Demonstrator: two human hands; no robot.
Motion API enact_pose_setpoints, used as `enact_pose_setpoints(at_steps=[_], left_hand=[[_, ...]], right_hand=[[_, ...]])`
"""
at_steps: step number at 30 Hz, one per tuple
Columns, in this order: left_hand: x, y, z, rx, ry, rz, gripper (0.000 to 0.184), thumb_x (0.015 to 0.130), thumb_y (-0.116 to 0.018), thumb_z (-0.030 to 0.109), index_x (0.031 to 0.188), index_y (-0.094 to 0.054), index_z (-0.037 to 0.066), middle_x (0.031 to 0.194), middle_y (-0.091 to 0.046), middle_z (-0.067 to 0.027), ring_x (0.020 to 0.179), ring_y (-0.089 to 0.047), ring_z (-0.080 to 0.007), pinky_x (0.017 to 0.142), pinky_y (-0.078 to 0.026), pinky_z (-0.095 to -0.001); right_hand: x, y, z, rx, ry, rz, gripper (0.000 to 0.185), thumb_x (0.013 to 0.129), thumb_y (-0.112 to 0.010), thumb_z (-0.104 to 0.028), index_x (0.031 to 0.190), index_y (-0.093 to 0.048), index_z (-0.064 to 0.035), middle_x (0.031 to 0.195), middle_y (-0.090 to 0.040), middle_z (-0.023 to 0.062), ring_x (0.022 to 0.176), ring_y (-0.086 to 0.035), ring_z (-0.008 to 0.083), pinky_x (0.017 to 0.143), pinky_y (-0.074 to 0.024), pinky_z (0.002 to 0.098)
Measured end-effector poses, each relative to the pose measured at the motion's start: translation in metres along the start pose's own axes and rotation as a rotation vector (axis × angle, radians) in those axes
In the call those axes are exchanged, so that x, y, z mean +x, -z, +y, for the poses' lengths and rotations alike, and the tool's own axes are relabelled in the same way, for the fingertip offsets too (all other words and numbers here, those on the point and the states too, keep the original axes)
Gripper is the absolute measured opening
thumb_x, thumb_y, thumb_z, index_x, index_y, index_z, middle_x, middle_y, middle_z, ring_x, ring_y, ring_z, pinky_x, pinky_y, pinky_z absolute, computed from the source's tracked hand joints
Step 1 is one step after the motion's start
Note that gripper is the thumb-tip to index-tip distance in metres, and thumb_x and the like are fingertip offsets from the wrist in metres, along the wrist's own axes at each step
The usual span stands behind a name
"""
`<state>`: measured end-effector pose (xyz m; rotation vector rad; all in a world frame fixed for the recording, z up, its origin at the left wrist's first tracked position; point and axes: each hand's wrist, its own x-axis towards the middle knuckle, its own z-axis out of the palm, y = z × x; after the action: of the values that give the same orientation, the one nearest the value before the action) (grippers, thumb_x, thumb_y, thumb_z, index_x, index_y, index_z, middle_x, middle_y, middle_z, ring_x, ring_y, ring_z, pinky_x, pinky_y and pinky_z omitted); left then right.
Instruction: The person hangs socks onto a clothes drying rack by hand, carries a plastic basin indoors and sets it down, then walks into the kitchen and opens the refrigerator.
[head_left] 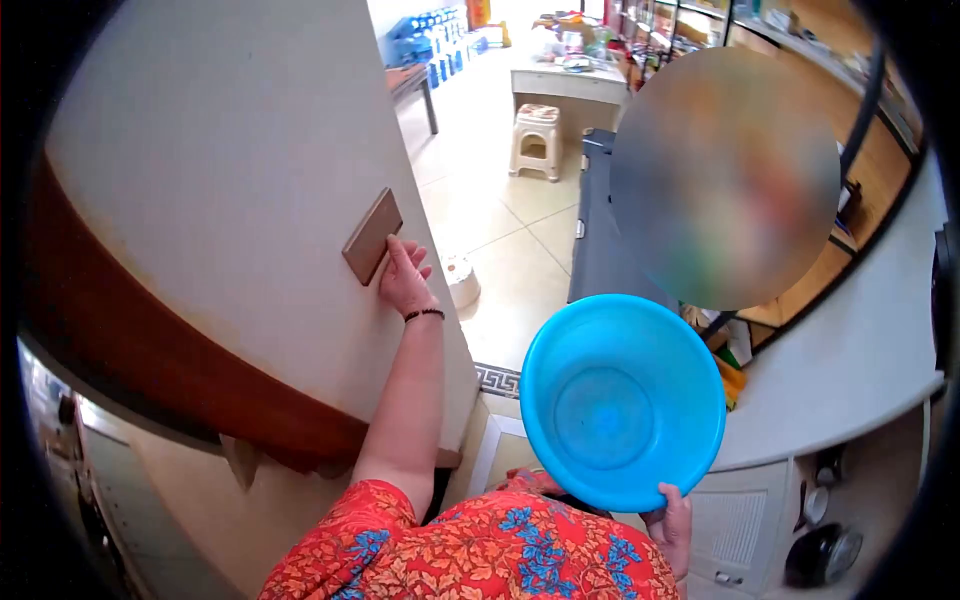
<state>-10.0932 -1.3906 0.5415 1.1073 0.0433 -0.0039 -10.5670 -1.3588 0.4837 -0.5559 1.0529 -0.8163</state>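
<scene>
A flat brown-gold wall switch plate (372,238) is fixed to the white wall on the left. My left hand (405,278) is at the plate's right edge, one fingertip against it and the other fingers loosely curled and apart, with nothing held. A dark beaded bracelet (425,314) circles that wrist. In front of my body is a blue plastic basin (622,400), tilted so its inside faces me; I see nothing in it. My right hand (672,522) grips its lower right rim, the thumb over the edge and the other fingers partly hidden.
Beyond the doorway are a white plastic stool (537,145), a white desk (565,88) with items on it, and blue water bottles (435,45). A dark grey folding bed or panel (610,230) lies behind the basin. At right is a white counter (840,370) over cabinets. A blurred patch hides part of the shelves.
</scene>
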Motion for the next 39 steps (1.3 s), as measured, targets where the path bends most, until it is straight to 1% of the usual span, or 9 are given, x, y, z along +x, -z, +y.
enact_pose_setpoints(at_steps=[8, 19, 23, 24, 29, 31, 33, 34, 39], left_hand=[[0.004, -0.011, -0.007, 0.164, -0.141, 0.148, 0.046, 0.086, -0.055, 0.045, 0.064, -0.06, 0.005, 0.063, -0.062, -0.001, 0.059, -0.061, -0.0111, 0.046, -0.04, -0.0215], [0.009, -0.015, -0.02, 0.16, -0.243, 0.221, 0.044, 0.086, -0.054, 0.046, 0.072, -0.06, 0.005, 0.069, -0.062, -0.0019, 0.061, -0.061, -0.0111, 0.043, -0.04, -0.0215], [-0.005, 0.021, -0.052, 0.437, -0.214, -0.119, 0.043, 0.089, -0.045, 0.05, 0.082, -0.059, 0.009, 0.077, -0.059, -0.0007, 0.073, -0.055, -0.0087, 0.053, -0.044, -0.0214], [-0.023, 0.03, -0.051, 0.483, -0.084, -0.238, 0.044, 0.089, -0.043, 0.05, 0.085, -0.059, 0.01, 0.079, -0.059, -0.0008, 0.077, -0.055, -0.0097, 0.059, -0.045, -0.0239], [-0.111, 0.093, -0.085, 0.355, 0.53, -0.673, 0.05, 0.09, -0.036, 0.055, 0.115, -0.052, 0.014, 0.115, -0.051, -0.0013, 0.106, -0.047, -0.0142, 0.086, -0.043, -0.0325], [-0.154, 0.108, -0.083, 0.202, 0.614, -0.591, 0.059, 0.087, -0.048, 0.051, 0.13, -0.039, 0.011, 0.126, -0.044, -0.0066, 0.114, -0.044, -0.0182, 0.093, -0.039, -0.0342], [-0.19, 0.127, -0.091, 0.485, 0.369, -0.3, 0.083, 0.078, -0.064, 0.047, 0.137, -0.022, 0.006, 0.126, -0.043, -0.0169, 0.116, -0.044, -0.0231, 0.098, -0.037, -0.0378], [-0.202, 0.137, -0.091, 0.429, 0.383, -0.234, 0.086, 0.073, -0.07, 0.026, 0.137, -0.018, 0.003, 0.125, -0.042, -0.0202, 0.115, -0.044, -0.0258, 0.098, -0.036, -0.0379], [-0.261, 0.207, -0.102, 0.515, 0.308, -0.082, 0.072, 0.067, -0.054, 0.007, 0.132, -0.025, 0.0, 0.121, -0.044, -0.0197, 0.113, -0.046, -0.0274, 0.095, -0.039, -0.0352]], right_hand=[[0.074, -0.023, -0.059, -0.133, -0.047, -0.136, 0.056, 0.073, -0.058, -0.014, 0.124, -0.036, -0.003, 0.11, -0.05, 0.013, 0.095, -0.057, 0.0289, 0.071, -0.054, 0.0458], [0.134, -0.022, -0.102, -0.26, -0.046, -0.29, 0.057, 0.073, -0.057, -0.011, 0.125, -0.033, -0.0026, 0.111, -0.049, 0.0144, 0.094, -0.057, 0.0293, 0.071, -0.0543, 0.0443], [0.142, -0.03, -0.104, -0.221, -0.162, -0.347, 0.056, 0.074, -0.056, -0.01, 0.125, -0.032, -0.0009, 0.111, -0.048, 0.015, 0.095, -0.056, 0.0301, 0.073, -0.0528, 0.0457], [0.14, -0.038, -0.104, -0.244, -0.158, -0.373, 0.054, 0.074, -0.057, -0.016, 0.123, -0.037, -0.0042, 0.109, -0.051, 0.0118, 0.092, -0.057, 0.0254, 0.062, -0.0532, 0.0395], [0.171, -0.037, -0.089, -0.513, -0.236, -0.365, 0.04, 0.076, -0.057, -0.02, 0.11, -0.045, -0.003, 0.094, -0.056, 0.0102, 0.073, -0.057, 0.0231, 0.051, -0.0488, 0.037], [0.196, -0.023, -0.078, -0.564, -0.236, -0.387, 0.036, 0.077, -0.056, -0.021, 0.106, -0.047, -0.0023, 0.09, -0.057, 0.0099, 0.067, -0.057, 0.0223, 0.047, -0.0471, 0.0364], [0.228, -0.01, -0.075, -0.73, -0.447, -0.537, 0.033, 0.078, -0.056, -0.022, 0.103, -0.048, -0.0014, 0.087, -0.057, 0.0099, 0.066, -0.056, 0.0217, 0.047, -0.0459, 0.0348], [0.229, -0.015, -0.075, -0.768, -0.462, -0.559, 0.033, 0.078, -0.056, -0.022, 0.103, -0.048, -0.0014, 0.087, -0.057, 0.0099, 0.066, -0.056, 0.0217, 0.047, -0.0459, 0.0348], [0.21, -0.046, -0.043, -0.801, -0.629, -0.635, 0.033, 0.08, -0.052, -0.019, 0.107, -0.048, -0.0006, 0.09, -0.057, 0.0119, 0.068, -0.058, 0.0235, 0.052, -0.0483, 0.0334]])
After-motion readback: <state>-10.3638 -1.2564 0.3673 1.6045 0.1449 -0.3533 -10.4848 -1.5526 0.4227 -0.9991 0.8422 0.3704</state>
